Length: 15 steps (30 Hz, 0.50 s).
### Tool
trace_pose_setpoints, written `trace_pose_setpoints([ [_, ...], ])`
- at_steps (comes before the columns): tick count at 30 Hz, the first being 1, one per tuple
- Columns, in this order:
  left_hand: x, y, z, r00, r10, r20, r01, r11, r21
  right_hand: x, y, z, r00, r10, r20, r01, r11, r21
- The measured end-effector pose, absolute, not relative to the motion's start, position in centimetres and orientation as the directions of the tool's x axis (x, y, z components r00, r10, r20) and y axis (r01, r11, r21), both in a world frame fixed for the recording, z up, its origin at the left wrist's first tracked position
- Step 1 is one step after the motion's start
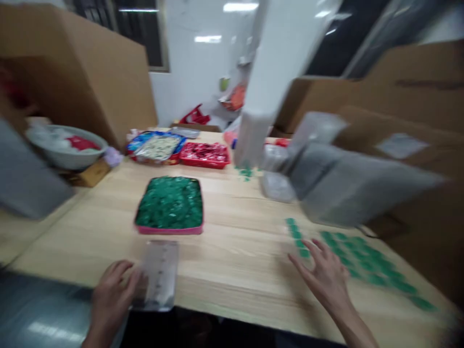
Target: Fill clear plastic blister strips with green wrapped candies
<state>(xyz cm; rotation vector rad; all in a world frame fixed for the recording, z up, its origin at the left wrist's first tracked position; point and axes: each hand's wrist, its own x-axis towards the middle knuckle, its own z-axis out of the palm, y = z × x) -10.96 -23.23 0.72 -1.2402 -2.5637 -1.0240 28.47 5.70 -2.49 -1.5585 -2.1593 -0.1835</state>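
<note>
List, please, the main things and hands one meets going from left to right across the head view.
Pale basin, left hand, flat shiny tray, red tray, clear container, right hand, rightmost green discs.

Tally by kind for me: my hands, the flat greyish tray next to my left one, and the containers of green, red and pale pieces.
Hands: 2 (left hand, right hand)
Flat greyish tray: 1
Containers of pieces: 3 (pink tray of green, red tray of red, blue container of pale)
Total: 6
</note>
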Motion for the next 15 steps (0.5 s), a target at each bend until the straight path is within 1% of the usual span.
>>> trace_pose_setpoints([
  [3, -11.9, -23.6, 0.0, -0.662, 0.694, 0.283, 0.74, 0.548, 0.39, 22.9, 3.3, -3.5, -0.441, 0.744, 0.503, 0.73, 0.623, -0.28],
  [5, -11.8, -23.0, -0.5, -0.696, 0.692, 0.193, 0.705, 0.607, 0.366, 19.1, 1.0, -3.3, -0.546, 0.659, 0.517, 0.556, 0.747, -0.365],
  [6, -11.5, -22.6, -0.7, -0.707, 0.691, 0.151, 0.689, 0.623, 0.372, 17.2, -0.3, -3.0, -0.591, 0.625, 0.51, 0.472, 0.78, -0.41],
  [9, -10.4, -21.9, -0.5, -0.713, 0.699, 0.049, 0.653, 0.637, 0.409, 12.1, -4.4, -1.4, -0.742, 0.538, 0.4, 0.263, 0.782, -0.565],
  [11, -9.9, -21.6, -0.1, -0.709, 0.705, 0.004, 0.642, 0.643, 0.419, 9.2, -7.0, -0.1, -0.856, 0.425, 0.294, 0.15, 0.748, -0.647],
  [13, -9.7, -21.4, 0.4, -0.699, 0.715, -0.01, 0.642, 0.634, 0.432, 6.7, -9.3, 1.1, -0.934, 0.274, 0.228, 0.057, 0.746, -0.663],
  [15, -9.8, -21.5, 0.7, -0.707, 0.707, -0.002, 0.627, 0.628, 0.462, 4.6, -10.8, 2.0, -0.977, 0.128, 0.168, -0.004, 0.784, -0.621],
])
